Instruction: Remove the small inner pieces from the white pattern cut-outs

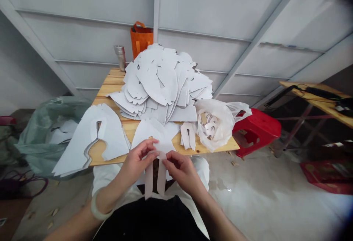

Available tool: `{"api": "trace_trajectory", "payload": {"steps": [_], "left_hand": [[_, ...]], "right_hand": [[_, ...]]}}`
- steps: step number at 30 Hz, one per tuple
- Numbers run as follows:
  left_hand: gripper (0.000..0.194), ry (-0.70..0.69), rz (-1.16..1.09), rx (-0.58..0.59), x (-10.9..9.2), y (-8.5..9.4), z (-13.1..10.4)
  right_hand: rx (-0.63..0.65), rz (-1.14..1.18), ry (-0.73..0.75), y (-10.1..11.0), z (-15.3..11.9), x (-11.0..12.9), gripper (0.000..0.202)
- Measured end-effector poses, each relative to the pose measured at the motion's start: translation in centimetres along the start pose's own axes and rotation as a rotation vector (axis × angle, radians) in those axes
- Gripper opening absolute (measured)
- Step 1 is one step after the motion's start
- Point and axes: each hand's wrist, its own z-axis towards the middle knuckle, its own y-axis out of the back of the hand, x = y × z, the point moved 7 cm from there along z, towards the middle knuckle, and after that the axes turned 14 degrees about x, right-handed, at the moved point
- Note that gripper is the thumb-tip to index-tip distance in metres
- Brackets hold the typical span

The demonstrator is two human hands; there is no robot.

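Note:
My left hand [142, 155] pinches a white cut-out sheet piece [147, 128] and the top of a pale U-shaped strip [162, 176] between thumb and fingers. Opposite it, my right hand [180, 165] is closed on the strip's right side near its bend. The strip's two legs hang toward my lap, and its upper part is partly covered by my fingers. To the right lies a small stack of similar U-shaped strips [188, 136]. On the left, a stack of white cut-out pieces [78, 143] overhangs the table's front edge.
A large heap of white pieces [160, 75] covers much of the wooden table [110, 81]. Strips fill a white plastic bag [220, 134]. Behind stand a tumbler [120, 57] and an orange bag [142, 41]. A green bag [33, 138] and red stool [259, 128] flank the table.

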Motion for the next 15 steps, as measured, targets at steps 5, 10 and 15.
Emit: {"api": "trace_trajectory", "payload": {"steps": [5, 10, 15], "left_hand": [[0.019, -0.341, 0.398, -0.188, -2.7, -0.6, -2.1], [0.016, -0.297, 0.292, -0.114, -2.2, -0.7, -2.4], [0.018, -0.229, 0.188, -0.062, -1.8, -0.3, -2.2]], "right_hand": [[-0.237, -0.248, 0.105, -0.5, 0.1, 0.1, 0.018], [-0.072, -0.143, 0.112, -1.9, 0.4, 0.3, 0.019], [0.003, 0.098, -0.014, -2.1, 0.7, -0.2, 0.021]]}}
